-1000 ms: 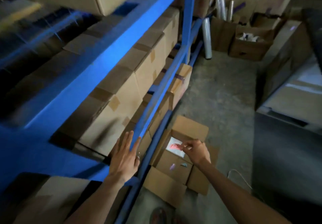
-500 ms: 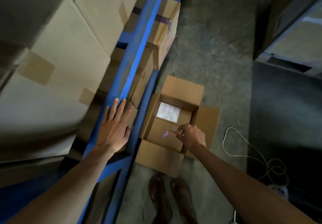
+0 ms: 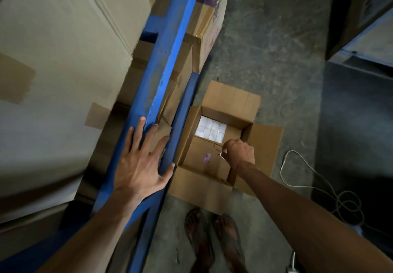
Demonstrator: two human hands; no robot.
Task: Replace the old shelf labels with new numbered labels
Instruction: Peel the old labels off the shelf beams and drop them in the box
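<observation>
A blue shelf beam (image 3: 163,64) is braced by one hand while a small item is pinched over an open carton on the floor.

The left hand (image 3: 141,166) is laid flat on the blue shelf beam, fingers spread wide, with the thumb hooked over the beam's right edge. To the right of the beam, an open cardboard box (image 3: 214,143) sits on the concrete floor, its flaps folded outward; a block of white packets (image 3: 211,131) is seen in its far corner. The right hand (image 3: 239,152) is held over the box with thumb and forefinger closed on a small pale scrap (image 3: 221,155), too small for it to be told whether it is a label. A small purple piece (image 3: 207,157) lies on the inner flap just left of that hand. Sealed cartons (image 3: 63,60) are stacked left of the beam. A coiled cable (image 3: 331,189) lies well to the right of the box, and sandalled feet (image 3: 212,240) are seen below it.
</observation>
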